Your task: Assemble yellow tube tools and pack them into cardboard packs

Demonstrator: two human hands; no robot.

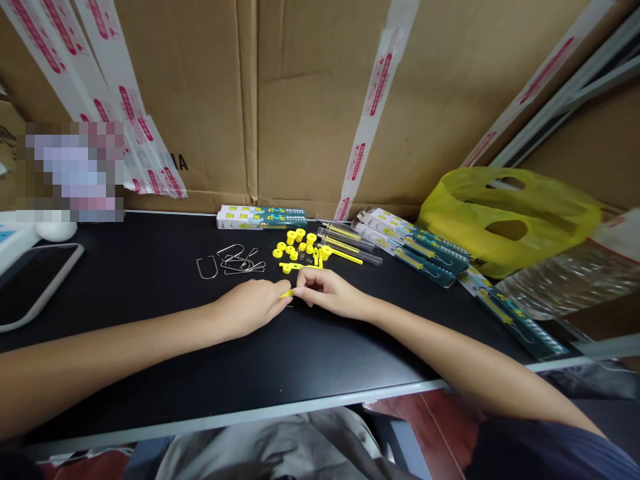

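Observation:
A small yellow plastic piece (287, 293) is pinched in the fingers of my left hand (253, 307). My right hand (327, 291) has its thumb and index fingertips closed at the other end of that piece. Fingers cover most of the part, so its full shape is hidden. Just beyond my hands lie several yellow plastic caps (291, 237), small springs (309, 261) and a long yellow strip (347, 253). Clear plastic tubes (373, 256) rest to their right. Left of the caps is a tangle of bent metal wire hooks (243, 265).
Printed boxes (262, 218) lie at the back, and more boxes (415, 245) lean at the right. A yellow plastic bag (460, 227) and a clear plastic bottle (565, 280) stand farther right. A phone (37, 283) lies at the left on the black table (240, 380). Cardboard (310, 100) walls the back.

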